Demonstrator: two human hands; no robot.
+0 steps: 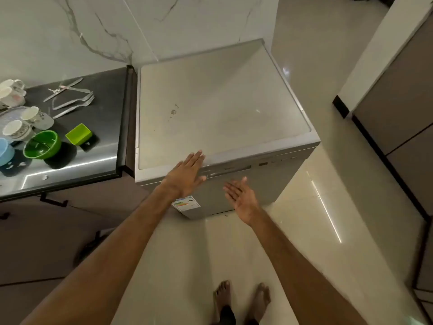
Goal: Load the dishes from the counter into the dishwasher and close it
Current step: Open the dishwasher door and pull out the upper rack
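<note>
The grey dishwasher [222, 109] stands shut on the shiny pale floor [187, 254], right beside the dark desk [100, 113], with a white marble wall [93, 24] behind. Cups [35, 117], a green bowl [42, 145] and forks [75, 102] sit on the desk (all left of the machine). Both hands are open and hold nothing: the left hand [186, 174] at the dishwasher's top front edge, the right hand [241, 195] before its door.

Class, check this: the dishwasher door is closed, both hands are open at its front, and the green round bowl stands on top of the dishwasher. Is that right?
Not quite. The head view shows the green round bowl on the dark counter left of the dishwasher, not on top of it. The rest holds.
</note>
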